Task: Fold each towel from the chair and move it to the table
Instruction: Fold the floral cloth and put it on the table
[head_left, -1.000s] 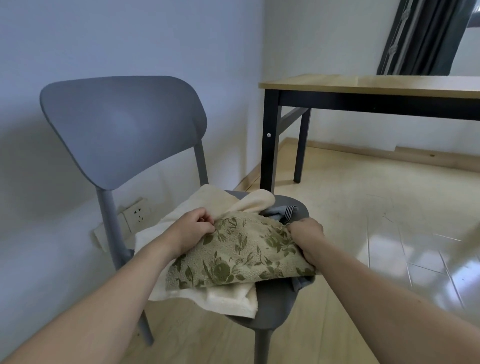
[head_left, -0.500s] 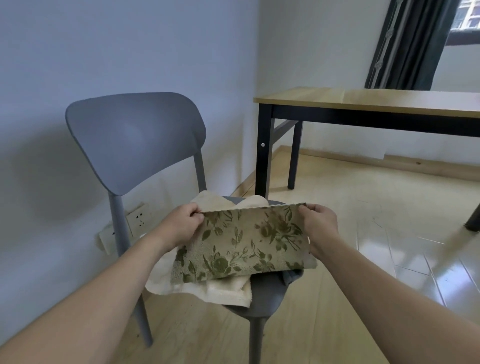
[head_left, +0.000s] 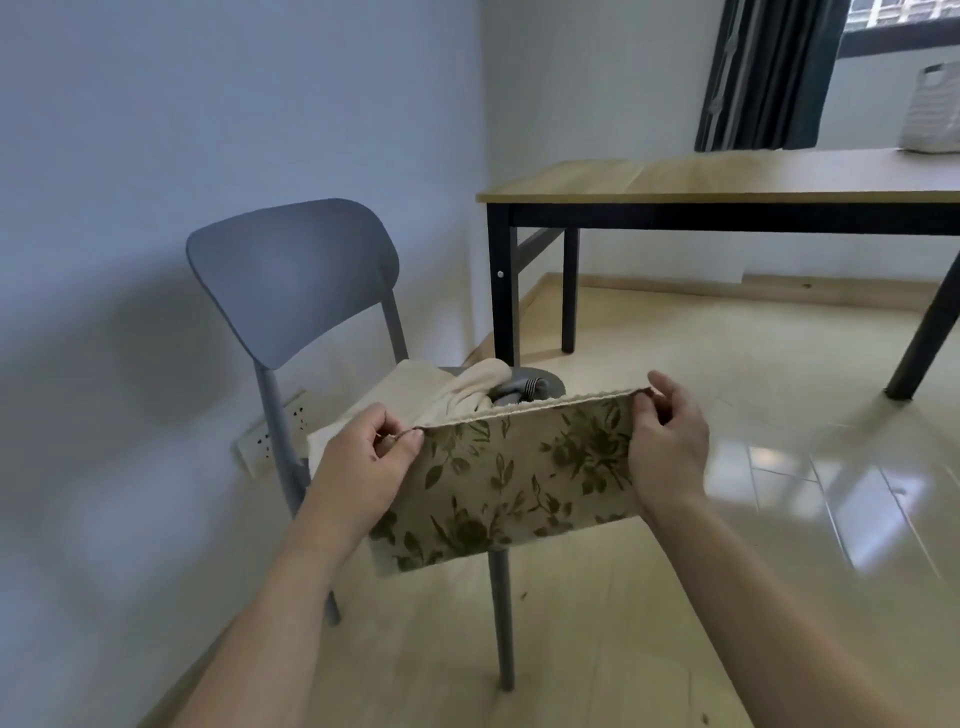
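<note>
Above chair (head_left: 291, 275), towel (head_left: 514, 478) between both grips

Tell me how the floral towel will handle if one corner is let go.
The floral towel is probably floppy: it hangs as a sheet from the left hand and right hand, so a freed corner would likely drop. It seems light, since fingertip pinches hold it. The looped surface suggests it won't slip easily.
</note>
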